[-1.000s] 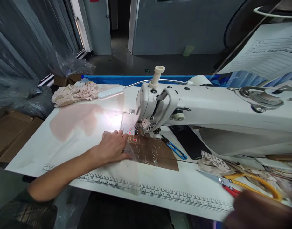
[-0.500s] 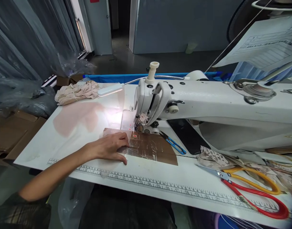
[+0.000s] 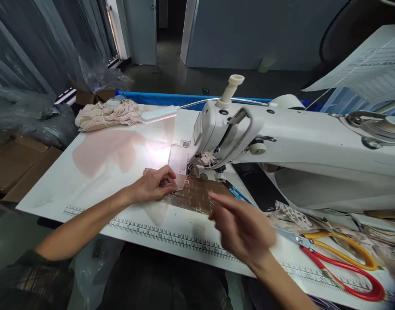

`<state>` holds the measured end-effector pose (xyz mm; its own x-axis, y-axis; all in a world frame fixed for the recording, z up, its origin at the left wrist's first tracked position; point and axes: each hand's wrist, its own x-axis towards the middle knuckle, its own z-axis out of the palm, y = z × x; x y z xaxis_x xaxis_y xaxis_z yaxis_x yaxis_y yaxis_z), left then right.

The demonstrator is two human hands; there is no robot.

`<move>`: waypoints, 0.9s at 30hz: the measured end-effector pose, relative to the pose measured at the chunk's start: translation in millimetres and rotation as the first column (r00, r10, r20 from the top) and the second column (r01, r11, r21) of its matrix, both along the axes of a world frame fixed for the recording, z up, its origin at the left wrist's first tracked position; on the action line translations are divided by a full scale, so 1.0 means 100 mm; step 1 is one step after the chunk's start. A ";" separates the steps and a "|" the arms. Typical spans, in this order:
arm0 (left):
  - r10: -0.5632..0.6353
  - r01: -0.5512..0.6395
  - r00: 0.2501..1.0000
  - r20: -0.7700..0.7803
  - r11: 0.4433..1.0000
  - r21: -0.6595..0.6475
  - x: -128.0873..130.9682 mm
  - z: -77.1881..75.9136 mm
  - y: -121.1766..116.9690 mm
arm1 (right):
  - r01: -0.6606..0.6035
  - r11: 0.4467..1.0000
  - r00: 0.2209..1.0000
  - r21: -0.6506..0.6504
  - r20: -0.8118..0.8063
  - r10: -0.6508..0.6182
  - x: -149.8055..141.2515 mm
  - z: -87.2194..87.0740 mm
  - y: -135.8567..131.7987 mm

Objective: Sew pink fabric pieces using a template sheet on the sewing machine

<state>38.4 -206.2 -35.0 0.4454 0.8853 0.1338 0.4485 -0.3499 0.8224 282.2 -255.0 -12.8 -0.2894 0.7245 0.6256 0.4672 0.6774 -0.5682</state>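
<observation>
My left hand [image 3: 157,183] has its fingers curled together on the edge of a sheer pale fabric [image 3: 180,184], just left of the needle area. Under the fabric lies a brown tape-covered board [image 3: 197,193], set against the front of the white sewing machine [image 3: 223,133]. My right hand [image 3: 241,224] is over the right end of the board, its index finger pointing left. Motion smears its other fingers, so I cannot see whether they hold anything. Blue thread snips [image 3: 238,191] lie beside the board, partly behind this hand.
Scissors with red and yellow handles [image 3: 341,254] and lace scraps [image 3: 292,215] lie at the right. A dark phone-like slab [image 3: 258,185] rests under the machine arm. Bundled lace [image 3: 109,114] sits at the far left, below a lamp [image 3: 160,114]. A printed ruler [image 3: 171,234] runs along the front.
My right hand has come into view from the lower right. My left hand has curled its fingers and drawn up the fabric's edge. The view has shifted slightly.
</observation>
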 end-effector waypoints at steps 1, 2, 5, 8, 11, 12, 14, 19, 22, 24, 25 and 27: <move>0.023 -0.023 1.000 0.016 0.999 -0.047 0.00 0.00 0.00 | -0.059 0.996 0.996 -0.063 0.056 0.062 -0.08 -0.04 0.11; 0.046 -0.043 0.999 0.026 0.996 -0.081 0.00 0.00 0.01 | -0.107 0.982 0.987 -0.155 0.104 0.124 -0.15 -0.08 0.21; 0.087 -0.076 0.994 0.069 0.986 -0.146 0.01 -0.02 0.02 | -0.138 0.915 0.961 -0.379 0.171 0.215 -0.32 -0.22 0.46; 0.103 -0.081 0.988 0.113 0.979 -0.186 0.01 -0.05 0.02 | -0.139 0.856 0.963 -0.499 0.133 0.234 -0.40 -0.30 0.56; 0.115 -0.091 0.986 0.120 0.977 -0.192 0.02 -0.06 0.03 | -0.138 0.846 0.973 -0.515 0.089 0.212 -0.43 -0.33 0.57; 0.118 -0.093 0.986 0.122 0.977 -0.189 0.02 -0.06 0.03 | -0.131 0.848 0.976 -0.513 0.084 0.201 -0.44 -0.33 0.57; 0.116 -0.090 0.984 0.133 0.978 -0.187 0.03 -0.07 0.03 | -0.120 0.846 0.978 -0.519 0.083 0.190 -0.45 -0.32 0.56; 0.095 -0.065 0.982 0.162 0.982 -0.179 0.04 -0.07 0.03 | -0.083 0.851 0.980 -0.519 0.114 0.166 -0.48 -0.34 0.52; 0.059 -0.042 0.988 0.142 0.991 -0.124 0.05 -0.07 0.01 | -0.016 0.875 0.979 -0.484 0.169 0.112 -0.48 -0.37 0.53; 0.023 -0.010 0.991 0.135 0.995 -0.095 0.05 -0.07 0.01 | 0.079 0.884 0.980 -0.461 0.197 0.015 -0.46 -0.39 0.55; 0.010 0.003 0.990 0.138 0.996 -0.091 0.04 -0.06 0.01 | 0.132 0.880 0.978 -0.456 0.202 -0.042 -0.45 -0.39 0.56; 0.001 0.015 0.988 0.152 0.995 -0.103 0.03 -0.06 0.01 | 0.193 0.864 0.975 -0.466 0.191 -0.114 -0.41 -0.39 0.59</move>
